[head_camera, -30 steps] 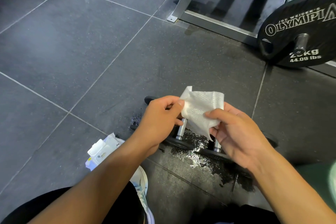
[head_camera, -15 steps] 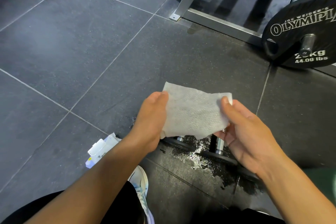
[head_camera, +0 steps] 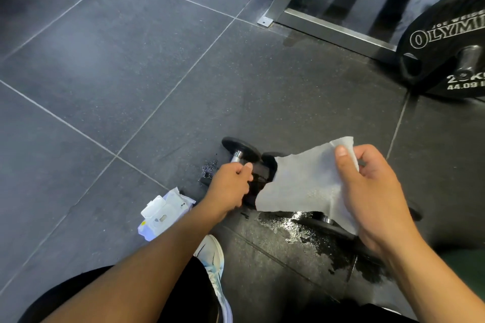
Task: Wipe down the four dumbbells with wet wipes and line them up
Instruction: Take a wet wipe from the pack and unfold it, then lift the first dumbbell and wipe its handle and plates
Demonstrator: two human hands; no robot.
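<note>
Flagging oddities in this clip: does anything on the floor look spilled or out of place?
Yes. A puddle glistens on the floor under the dumbbells, spreading over a tile seam; it looks like more liquid than the wipe would leave. The pack of wipes lies open by the shoe.

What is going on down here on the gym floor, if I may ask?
A person is partway through wiping dumbbells. Their left hand grips the chrome handle of the leftmost dumbbell on the floor, while the right hand pinches an unfolded wet wipe in the air above the other dumbbells. The open wipes pack lies beside their shoe, and a wet patch lies by the dumbbells.
</note>
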